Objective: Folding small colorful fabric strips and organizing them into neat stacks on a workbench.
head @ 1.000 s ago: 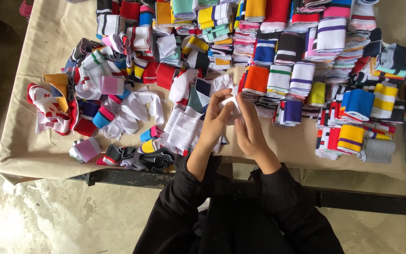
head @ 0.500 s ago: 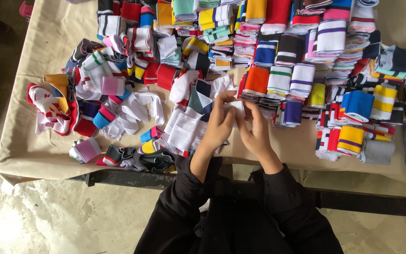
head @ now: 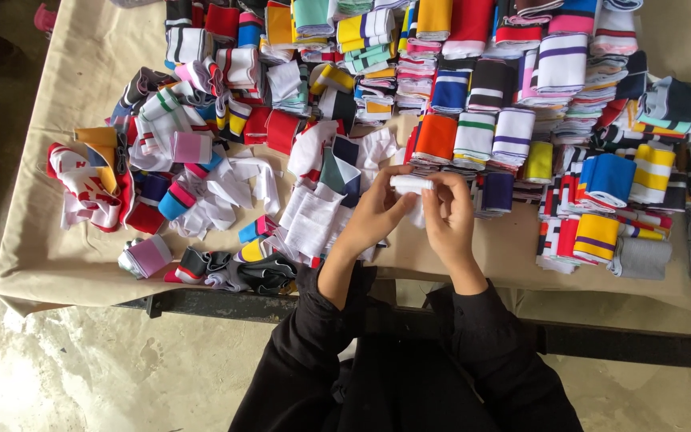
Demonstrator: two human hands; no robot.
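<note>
White roll: I hold a small white roll of ribbed fabric (head: 411,184) crosswise between both hands, just above the near half of the table, in front of the folded stacks.
Left hand: my left hand (head: 375,214) is closed on the roll's left end, thumb and fingertips pinching it.
Right hand: my right hand (head: 449,218) is closed on the right end, fingers curled over the top.
Change: half a second ago the white piece looked looser and sat a little higher between my hands; now it is a tight, neat roll, and my hands have come slightly lower and nearer to me.
Just under my hands: a flat white ribbed piece (head: 310,224) lies on the table touching my left wrist, with a dark navy and teal piece (head: 341,170) just beyond it.
Left of me: a loose heap of mixed cuffs, among them a pink roll (head: 147,256) and a black piece (head: 264,274) near the table edge.
Right of me: tidy folded stacks, an orange one (head: 436,138), a blue one (head: 608,178), a grey one (head: 643,258).
Table: covered in tan paper (head: 57,276), unchanged since earlier.
Sleeves: black, both (head: 313,320).
</note>
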